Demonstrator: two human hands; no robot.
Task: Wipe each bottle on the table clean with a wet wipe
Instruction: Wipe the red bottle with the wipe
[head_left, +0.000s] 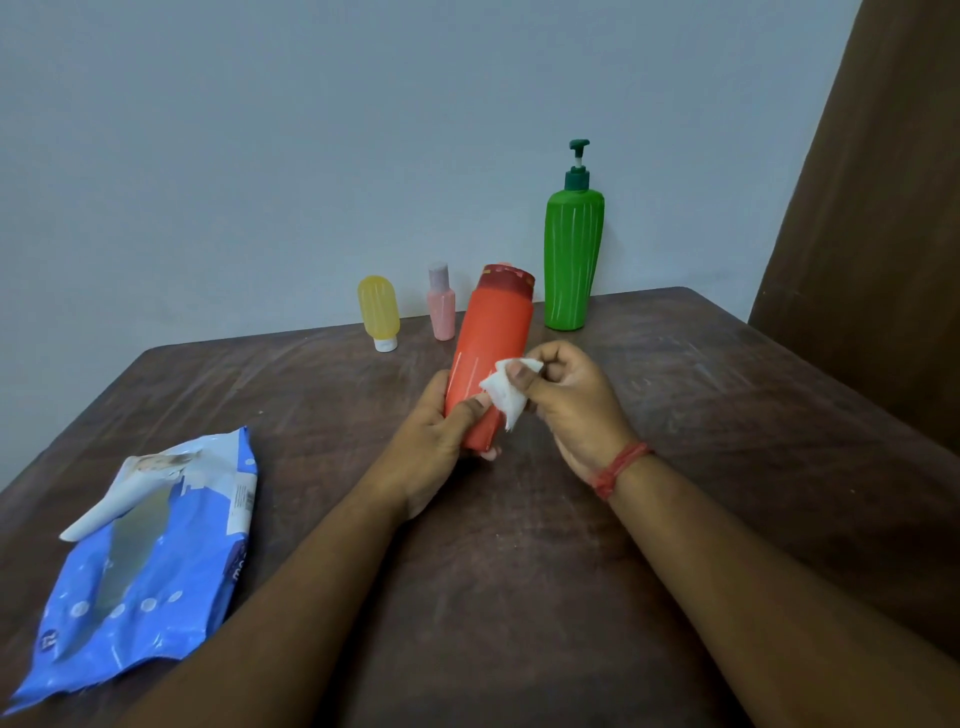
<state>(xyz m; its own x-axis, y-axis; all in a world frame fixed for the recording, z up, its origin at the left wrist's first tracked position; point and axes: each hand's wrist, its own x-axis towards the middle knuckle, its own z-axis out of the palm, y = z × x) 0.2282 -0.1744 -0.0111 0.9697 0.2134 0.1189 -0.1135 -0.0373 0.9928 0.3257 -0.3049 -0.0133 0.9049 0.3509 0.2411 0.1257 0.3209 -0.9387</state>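
My left hand (434, 441) grips the lower end of an orange-red bottle (493, 338) with a dark red cap, held tilted above the table's middle. My right hand (569, 400) pinches a crumpled white wet wipe (501, 395) against the bottle's right side. At the back of the table stand a green pump bottle (571, 260), a small pink bottle (441, 306) and a yellow bottle (379, 312) resting on its white cap.
A blue wet-wipe pack (145, 571) with its flap lifted lies at the table's front left. The dark brown table (727, 415) ends against a pale wall. A brown curtain (883, 208) hangs at the right.
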